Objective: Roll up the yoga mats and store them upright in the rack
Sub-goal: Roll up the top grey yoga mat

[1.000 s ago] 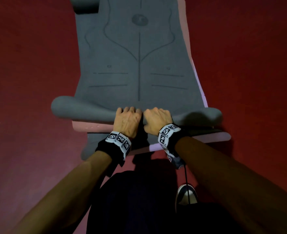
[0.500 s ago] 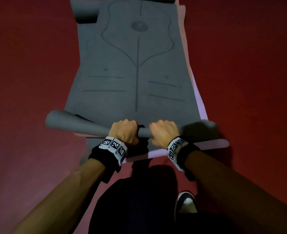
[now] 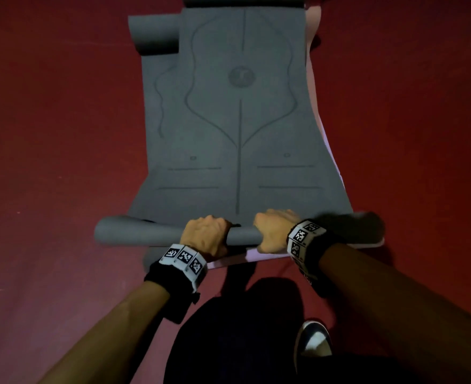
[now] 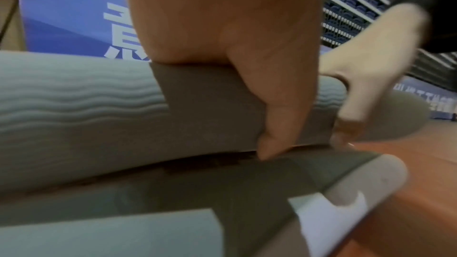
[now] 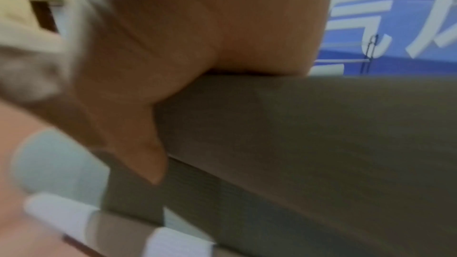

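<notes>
On a red floor (image 3: 62, 162), your left hand (image 3: 205, 238) and right hand (image 3: 275, 231) curl fingers round the grey mat (image 3: 239, 128)'s rolled near end. It overlies a pink mat (image 3: 313, 29); bare floor flanks both sides, shelving (image 4: 351, 5) beyond.
</notes>
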The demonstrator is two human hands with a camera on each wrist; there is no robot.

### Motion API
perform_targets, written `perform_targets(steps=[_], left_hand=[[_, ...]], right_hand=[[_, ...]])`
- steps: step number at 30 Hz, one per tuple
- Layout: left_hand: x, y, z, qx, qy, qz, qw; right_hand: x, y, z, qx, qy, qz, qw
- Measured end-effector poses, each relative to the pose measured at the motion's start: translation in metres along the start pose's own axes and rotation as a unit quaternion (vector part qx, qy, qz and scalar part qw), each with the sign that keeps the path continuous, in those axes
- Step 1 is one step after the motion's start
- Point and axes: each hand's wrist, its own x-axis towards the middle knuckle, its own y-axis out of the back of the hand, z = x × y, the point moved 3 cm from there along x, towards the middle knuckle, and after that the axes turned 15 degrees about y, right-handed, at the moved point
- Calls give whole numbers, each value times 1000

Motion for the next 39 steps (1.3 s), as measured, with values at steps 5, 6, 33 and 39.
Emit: perform_targets(steps=[5, 6, 33, 39], left_hand=[[17, 9, 10, -4, 14, -62, 998], [21, 11, 10, 1, 10, -54, 998], [44, -6, 23, 58, -53, 111, 991], [55, 12, 21, -7, -45, -8, 999]], right_hand=[[0, -5, -4, -76, 35, 101, 991], [2, -6, -5, -78, 23, 106, 991], [14, 6, 24, 6, -27, 68, 997], [10, -10, 19, -79, -4, 135, 988]])
